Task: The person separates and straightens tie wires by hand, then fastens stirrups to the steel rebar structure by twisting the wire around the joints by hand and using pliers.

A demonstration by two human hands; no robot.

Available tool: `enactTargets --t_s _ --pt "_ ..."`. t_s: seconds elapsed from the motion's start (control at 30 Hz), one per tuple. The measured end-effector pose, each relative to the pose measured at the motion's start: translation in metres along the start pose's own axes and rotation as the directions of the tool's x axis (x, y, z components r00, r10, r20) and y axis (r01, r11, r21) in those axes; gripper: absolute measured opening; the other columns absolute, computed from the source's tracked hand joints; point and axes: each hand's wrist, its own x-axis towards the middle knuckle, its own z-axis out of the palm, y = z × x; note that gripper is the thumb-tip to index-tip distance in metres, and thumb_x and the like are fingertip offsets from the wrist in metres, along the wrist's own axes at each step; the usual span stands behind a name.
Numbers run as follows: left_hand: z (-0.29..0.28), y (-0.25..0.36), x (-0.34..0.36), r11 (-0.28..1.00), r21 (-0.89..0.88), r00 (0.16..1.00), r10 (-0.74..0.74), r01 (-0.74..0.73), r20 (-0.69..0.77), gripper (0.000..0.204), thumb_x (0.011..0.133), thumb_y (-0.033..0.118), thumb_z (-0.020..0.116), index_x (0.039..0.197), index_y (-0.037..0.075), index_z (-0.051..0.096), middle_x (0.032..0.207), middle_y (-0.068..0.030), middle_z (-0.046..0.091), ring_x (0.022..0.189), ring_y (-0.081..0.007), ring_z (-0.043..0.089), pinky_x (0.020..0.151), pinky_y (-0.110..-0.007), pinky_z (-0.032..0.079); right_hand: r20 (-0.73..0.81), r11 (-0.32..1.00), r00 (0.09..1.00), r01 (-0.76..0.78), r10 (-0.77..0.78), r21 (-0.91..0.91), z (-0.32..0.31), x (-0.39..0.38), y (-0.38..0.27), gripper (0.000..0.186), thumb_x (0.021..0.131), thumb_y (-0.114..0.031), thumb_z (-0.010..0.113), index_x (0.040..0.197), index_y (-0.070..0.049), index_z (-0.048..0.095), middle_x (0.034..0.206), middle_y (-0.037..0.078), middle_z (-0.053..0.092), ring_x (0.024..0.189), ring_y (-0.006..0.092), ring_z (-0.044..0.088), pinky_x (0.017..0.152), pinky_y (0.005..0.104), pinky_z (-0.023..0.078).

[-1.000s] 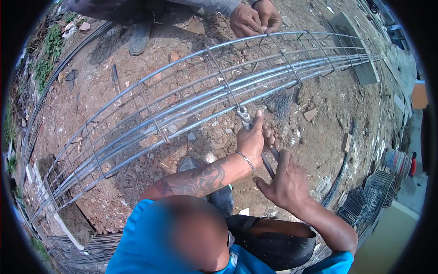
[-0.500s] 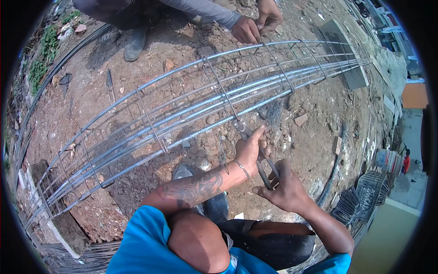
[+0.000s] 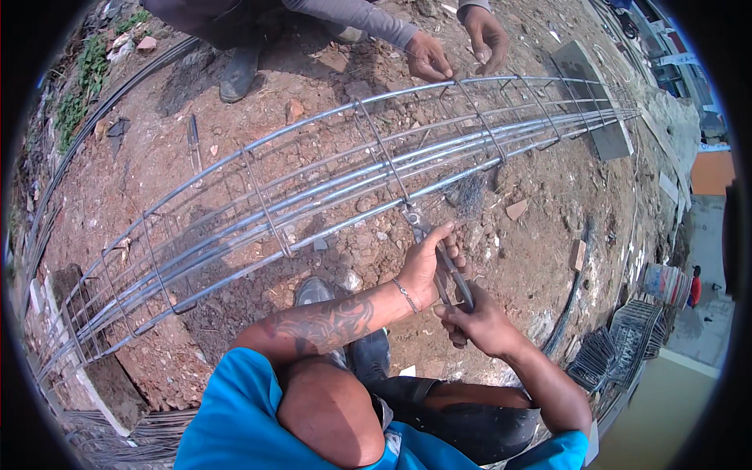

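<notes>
The right hand [image 3: 479, 323] has curled onto the pincers [image 3: 457, 280]; the left hand [image 3: 423, 270] grips them farther up. They meet the cage [image 3: 345, 229] just beyond, so both hands now work them.

The cage [image 3: 389, 163] runs across a left block [image 3: 117, 388] and a right board [image 3: 614, 142]. Before it are the pincers [image 3: 414, 218], wire [image 3: 468, 197] to their right; behind it, at left, lies a tool [image 3: 193, 129]. Stirrups [image 3: 593, 356] sit at near right.
</notes>
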Motion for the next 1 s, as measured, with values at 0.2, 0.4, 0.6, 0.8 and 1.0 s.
enactTargets --t_s 0.2,0.4,0.6,0.8,1.0 --pt "0.003 -0.016 0.006 0.962 0.248 0.942 0.186 -0.116 -0.28 0.022 0.082 0.025 0.069 0.085 0.006 0.057 0.075 -0.0043 0.059 0.072 -0.0188 0.062 0.067 -0.034 0.053 -0.319 0.428 0.652 0.009 -0.688 -0.904 0.01 0.012 0.031 0.051 0.074 -0.023 0.071 0.106 0.004 0.041 0.079 0.019 0.056 0.069 0.0382 0.059 0.057 0.0453 0.047" --pt "-0.034 -0.036 0.017 0.94 0.335 0.955 0.156 -0.064 -0.254 0.031 0.085 0.036 0.066 0.089 0.005 0.06 0.074 -0.0032 0.058 0.068 -0.0159 0.06 0.065 -0.033 0.052 -0.162 0.614 0.785 0.319 -0.598 -0.722 0.0 0.028 0.069 0.063 0.075 -0.022 0.07 0.116 0.007 0.032 0.105 0.027 0.051 0.097 0.0425 0.054 0.084 0.0459 0.044" --pt "-0.152 -0.02 0.022 0.607 0.724 0.909 0.008 0.327 -0.417 0.04 0.092 0.05 0.046 0.094 0.012 0.056 0.075 -0.0013 0.058 0.066 -0.0141 0.056 0.056 -0.031 0.046 -0.007 0.662 0.926 0.265 -0.378 -0.701 -0.045 0.12 0.074 0.052 0.083 -0.038 0.061 0.115 0.0 0.046 0.116 0.024 0.047 0.108 0.0375 0.05 0.094 0.0448 0.041" --pt "-0.279 0.015 0.0 0.587 0.716 0.865 0.053 0.378 -0.5 0.038 0.095 0.043 0.045 0.095 0.007 0.058 0.073 -0.0021 0.057 0.061 -0.0172 0.056 0.054 -0.032 0.047 -0.288 0.31 0.357 0.005 -0.888 -0.951 -0.088 0.289 -0.02 0.043 0.082 -0.017 0.054 0.118 0.005 0.045 0.124 0.022 0.049 0.117 0.0347 0.046 0.1 0.0415 0.037" --pt "-0.188 0.019 -0.022 0.558 0.638 0.737 0.068 0.531 -0.673 0.042 0.092 0.038 0.051 0.103 -0.002 0.057 0.093 -0.0103 0.062 0.09 -0.019 0.058 0.077 -0.035 0.045 -0.312 0.301 0.681 -0.139 -0.662 -0.943 -0.109 0.371 -0.025 0.044 0.08 -0.026 0.055 0.121 -0.011 0.056 0.129 0.015 0.05 0.125 0.0303 0.042 0.107 0.0444 0.028"
